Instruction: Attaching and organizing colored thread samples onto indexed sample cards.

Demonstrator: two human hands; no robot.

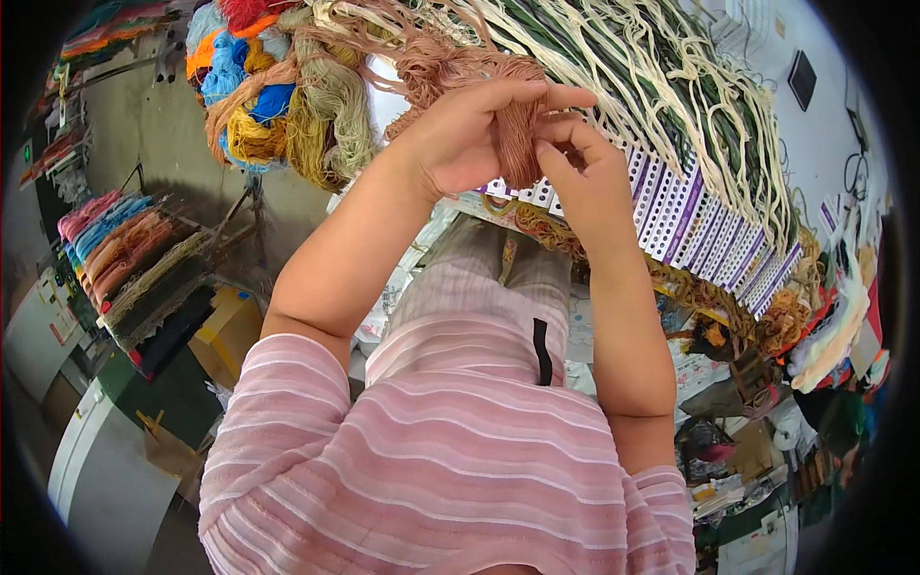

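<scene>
A skein of reddish-brown thread (519, 129) hangs in a loop over my left hand (455, 139), whose index finger stretches out to the right above it. The rest of that skein spreads over the table behind. My right hand (586, 171) is at the right side of the loop, with its fingers curled and thumb and fingertips pinched together against the thread. Whether a single strand lies in that pinch is too small to see. Under and beyond both hands runs a row of white and purple cards with punched holes (661, 206).
Cream and dark green threads (613, 72) fan out from the cards across the table. Colourful skeins (254, 91) are heaped at the far left. A dark phone-like slab (802, 80) and scissors (856, 174) lie at the right. A rack of coloured yarn (125, 254) stands on the left.
</scene>
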